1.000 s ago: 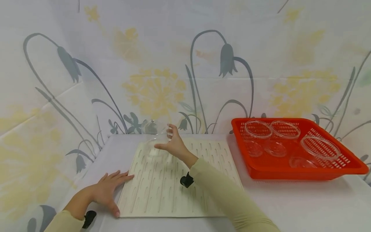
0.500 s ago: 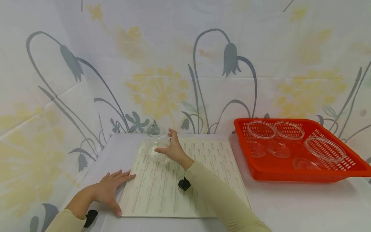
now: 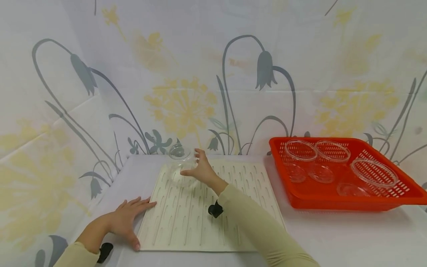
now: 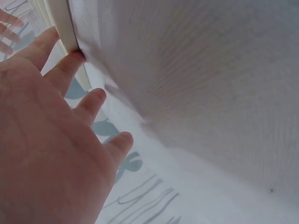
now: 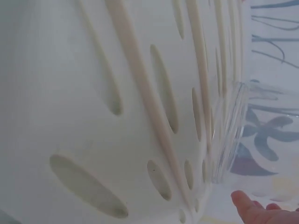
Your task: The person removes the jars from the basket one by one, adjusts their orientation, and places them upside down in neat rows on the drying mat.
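Observation:
A clear cup (image 3: pixel 178 163) stands upside down, its wide rim on the far left part of a cream slotted drying mat (image 3: pixel 186 222). Its rim also shows against the mat in the right wrist view. My right hand (image 3: pixel 204 171) is at the cup's right side, thumb and fingers spread and no longer curled round it; a fingertip (image 5: pixel 239 199) shows apart from the rim. My left hand (image 3: pixel 122 222) lies spread at the mat's left edge, fingertips touching it. In the left wrist view, the left hand (image 4: pixel 51 126) has straight fingers against that edge.
To the right of the mat, a red perforated basket (image 3: pixel 320 200) holds three clear cups, rims up. A white cloth (image 3: pixel 340 237) covers the table, and a flower-printed cloth (image 3: pixel 207 55) hangs behind it.
The clear cup has come down onto the mat and now stands still. My right hand has shifted slightly right, loosening from it. The left hand has stayed at the mat's edge.

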Demonstrator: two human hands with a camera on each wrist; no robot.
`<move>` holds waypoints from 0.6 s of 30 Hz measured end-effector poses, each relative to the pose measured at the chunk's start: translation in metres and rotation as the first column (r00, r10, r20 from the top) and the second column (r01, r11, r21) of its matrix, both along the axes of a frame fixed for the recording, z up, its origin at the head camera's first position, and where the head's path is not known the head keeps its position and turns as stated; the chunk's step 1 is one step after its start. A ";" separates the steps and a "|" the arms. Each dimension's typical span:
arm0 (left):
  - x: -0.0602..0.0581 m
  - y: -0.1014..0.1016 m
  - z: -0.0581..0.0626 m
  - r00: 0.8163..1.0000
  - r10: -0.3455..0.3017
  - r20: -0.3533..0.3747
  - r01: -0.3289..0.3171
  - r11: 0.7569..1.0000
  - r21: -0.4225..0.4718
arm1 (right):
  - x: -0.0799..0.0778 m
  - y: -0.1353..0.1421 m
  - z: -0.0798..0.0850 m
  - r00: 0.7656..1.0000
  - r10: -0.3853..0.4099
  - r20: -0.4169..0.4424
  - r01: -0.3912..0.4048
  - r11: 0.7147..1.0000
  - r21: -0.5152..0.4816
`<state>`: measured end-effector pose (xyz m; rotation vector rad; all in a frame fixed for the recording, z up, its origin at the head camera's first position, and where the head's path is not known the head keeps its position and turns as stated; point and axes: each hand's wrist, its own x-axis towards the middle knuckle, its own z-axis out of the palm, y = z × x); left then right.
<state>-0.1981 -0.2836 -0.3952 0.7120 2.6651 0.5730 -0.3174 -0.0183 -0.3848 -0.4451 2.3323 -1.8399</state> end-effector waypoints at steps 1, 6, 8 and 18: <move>0.000 0.001 0.000 1.000 -0.001 0.001 0.001 1.000 0.002 | 0.000 0.002 0.001 1.000 0.000 0.003 0.000 1.000 0.000; -0.001 0.003 0.001 1.000 -0.017 -0.006 0.017 1.000 0.015 | 0.003 0.009 0.005 1.000 0.000 0.016 0.000 1.000 0.000; -0.001 0.003 0.002 1.000 -0.026 -0.015 0.027 0.999 0.020 | 0.005 0.011 0.007 1.000 -0.003 0.019 0.004 1.000 -0.006; 0.000 -0.003 -0.002 0.994 -0.078 -0.078 0.082 0.996 0.046 | 0.023 0.020 0.025 0.999 -0.003 0.051 0.005 0.999 -0.047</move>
